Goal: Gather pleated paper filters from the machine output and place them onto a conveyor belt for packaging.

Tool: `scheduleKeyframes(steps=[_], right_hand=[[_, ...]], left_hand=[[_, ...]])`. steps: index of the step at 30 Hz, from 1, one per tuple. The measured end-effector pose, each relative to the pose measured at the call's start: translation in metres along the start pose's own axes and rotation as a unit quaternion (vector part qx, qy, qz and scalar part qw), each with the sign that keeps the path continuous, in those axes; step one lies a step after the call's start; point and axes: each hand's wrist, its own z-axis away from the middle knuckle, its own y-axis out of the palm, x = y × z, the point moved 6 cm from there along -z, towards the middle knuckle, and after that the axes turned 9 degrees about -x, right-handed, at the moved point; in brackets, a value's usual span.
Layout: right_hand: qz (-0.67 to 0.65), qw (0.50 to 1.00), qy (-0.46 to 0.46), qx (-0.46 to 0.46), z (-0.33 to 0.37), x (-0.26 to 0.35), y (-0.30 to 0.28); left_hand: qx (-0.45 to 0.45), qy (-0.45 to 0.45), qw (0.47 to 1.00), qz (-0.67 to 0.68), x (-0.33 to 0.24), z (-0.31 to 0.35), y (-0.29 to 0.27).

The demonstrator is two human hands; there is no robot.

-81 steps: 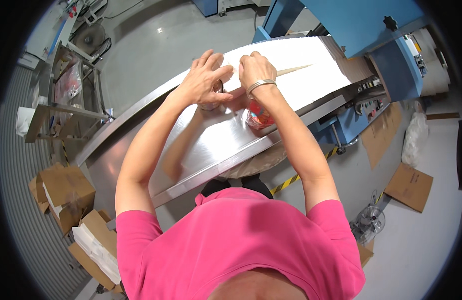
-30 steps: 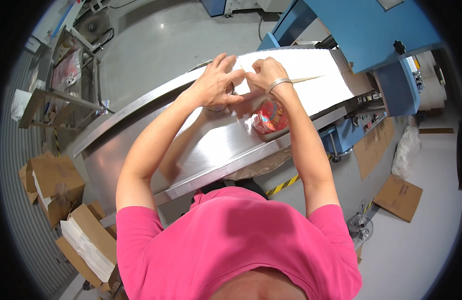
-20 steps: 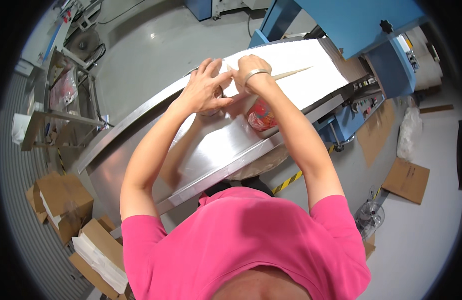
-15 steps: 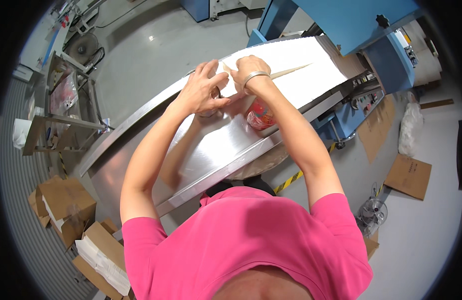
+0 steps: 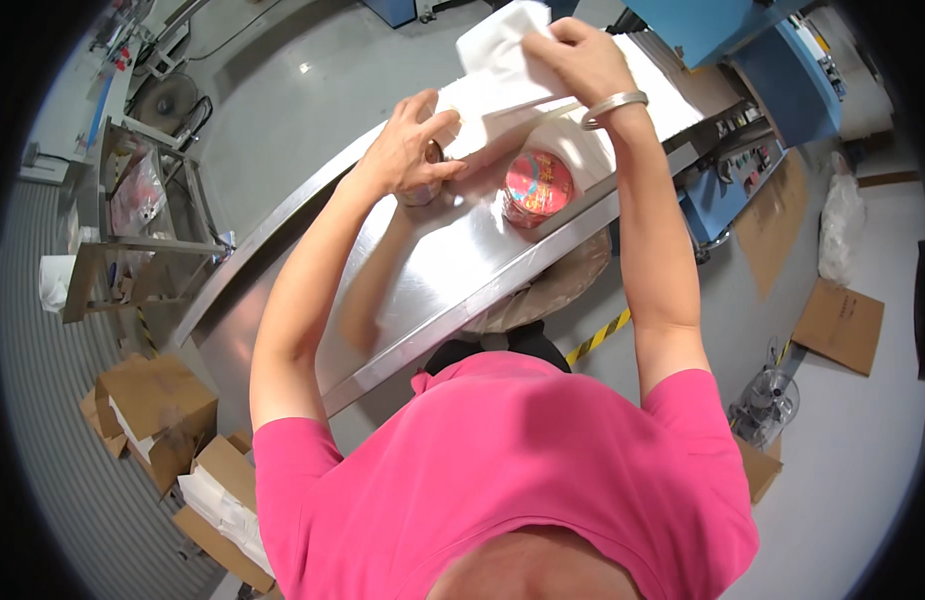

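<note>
My right hand (image 5: 583, 62) pinches the edge of a white sheet (image 5: 498, 48), raised and bent above a stack of white sheets (image 5: 638, 85) on the metal table. The sheet's material cannot be made out. My left hand (image 5: 408, 148) is open with spread fingers, near the sheet's left end. Beneath its palm, a small round brownish, clear-looking object (image 5: 421, 193) stands on the metal, mostly hidden. Between my arms sits a red round printed pack (image 5: 539, 188) in clear wrap, apart from both hands.
The steel table (image 5: 443, 270) has a raised rim. Blue machinery (image 5: 783, 110) borders it at the far right. A metal rack (image 5: 148, 215) and a fan (image 5: 168, 98) stand left. Cardboard boxes (image 5: 168, 400) lie lower left; another fan (image 5: 768, 405) is at lower right.
My right hand has moved up and right, lifting the white sheet off the stack. The red pack's top now shows. My left hand has stayed nearly in place.
</note>
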Motion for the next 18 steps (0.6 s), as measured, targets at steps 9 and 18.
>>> scheduleKeyframes(steps=[9,18], right_hand=[[-0.261,0.934,0.1,-0.222,0.112,-0.069,-0.098],[-0.311,0.816,0.376,-0.311,0.286,-0.222,-0.084]], left_hand=[[0.017,-0.006,1.0,0.004,-0.008,-0.003,-0.003],[-0.072,0.018,0.997,-0.001,-0.007,-0.005,0.002]])
